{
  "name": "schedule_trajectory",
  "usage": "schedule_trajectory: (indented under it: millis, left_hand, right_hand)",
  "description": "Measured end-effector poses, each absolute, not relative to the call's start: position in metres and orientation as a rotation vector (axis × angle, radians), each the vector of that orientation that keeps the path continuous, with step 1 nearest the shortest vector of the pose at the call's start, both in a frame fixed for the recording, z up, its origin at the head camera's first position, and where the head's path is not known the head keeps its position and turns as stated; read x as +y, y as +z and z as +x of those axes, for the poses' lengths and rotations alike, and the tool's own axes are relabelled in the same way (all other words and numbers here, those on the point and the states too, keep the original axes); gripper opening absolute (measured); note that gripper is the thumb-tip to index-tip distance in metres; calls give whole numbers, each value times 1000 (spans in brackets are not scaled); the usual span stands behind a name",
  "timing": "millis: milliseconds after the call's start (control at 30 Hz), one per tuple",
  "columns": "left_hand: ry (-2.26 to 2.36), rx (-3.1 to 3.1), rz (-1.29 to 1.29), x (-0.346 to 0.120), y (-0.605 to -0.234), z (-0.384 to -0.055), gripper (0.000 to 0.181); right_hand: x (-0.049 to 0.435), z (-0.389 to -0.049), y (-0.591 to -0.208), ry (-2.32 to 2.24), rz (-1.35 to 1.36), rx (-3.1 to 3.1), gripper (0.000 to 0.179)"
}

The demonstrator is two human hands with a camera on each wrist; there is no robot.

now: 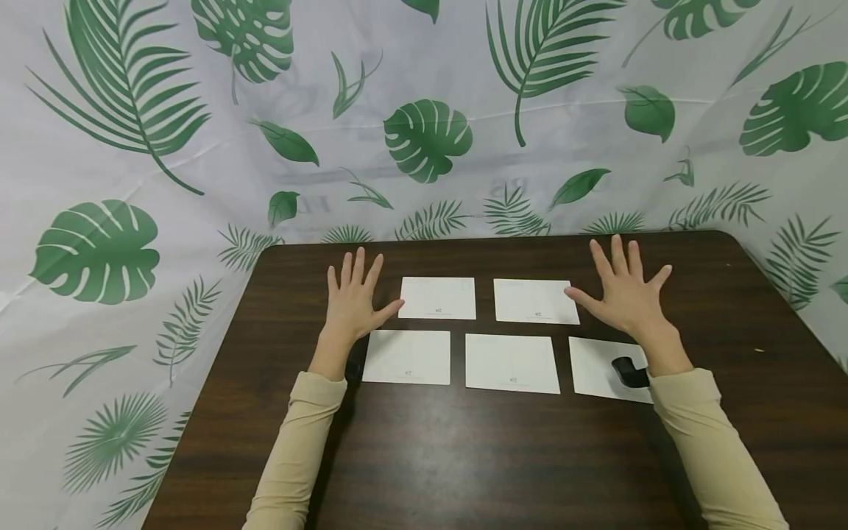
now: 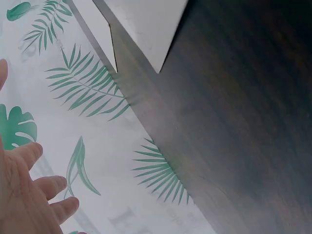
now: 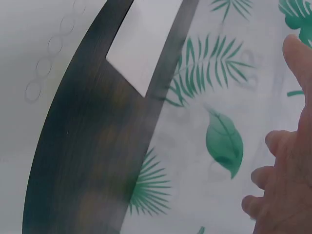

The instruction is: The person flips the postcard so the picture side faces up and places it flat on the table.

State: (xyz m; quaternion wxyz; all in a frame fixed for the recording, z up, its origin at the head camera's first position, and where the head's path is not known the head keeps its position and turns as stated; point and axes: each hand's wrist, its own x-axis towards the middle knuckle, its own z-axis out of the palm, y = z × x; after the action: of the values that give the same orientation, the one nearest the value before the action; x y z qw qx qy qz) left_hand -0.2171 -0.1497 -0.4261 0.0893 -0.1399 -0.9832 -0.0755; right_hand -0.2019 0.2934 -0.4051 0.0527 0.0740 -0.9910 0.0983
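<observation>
Hovering flat over the card layout, both hands spread, nothing held: left hand [image 1: 353, 300] fingers straight and fanned, thumb tip touching or just short of the near edge of the upper-left card [image 1: 437, 297]; right hand [image 1: 625, 293] equally splayed, thumb reaching over the right corner of the upper-right card [image 1: 535, 301]. Below, three more cards in a row: lower-left card [image 1: 407, 356], middle card [image 1: 511, 363], lower-right card [image 1: 599, 368] partly under the right wrist and its black wrist camera [image 1: 630, 372]. For picking up one of these, judged best: press a fingertip on a corner and slide toward an edge, or lift with a nail, since thin flat stock on a smooth top offers no grip from above. Cards white, matte, rectangular, small mark near bottom edge. Table [image 1: 464, 456] dark wood grain, slight sheen, rounded corners. Backdrop cloth [image 1: 99, 147] white, green leaf print, softly creased. Beige sleeves [image 1: 291, 449], snug knit.
</observation>
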Motion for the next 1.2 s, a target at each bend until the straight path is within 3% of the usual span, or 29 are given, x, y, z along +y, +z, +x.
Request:
schedule_trajectory:
  millis: [567, 1200]
  left_hand:
    - [-598, -2684, -647, -146, -433, -231, 65]
    - [-1233, -2772, -542, -138, -442, -247, 53]
  right_hand:
    - [242, -221, -401, 665, 404, -2853, 86]
    - [190, -243, -423, 1304, 424, -2705, 61]
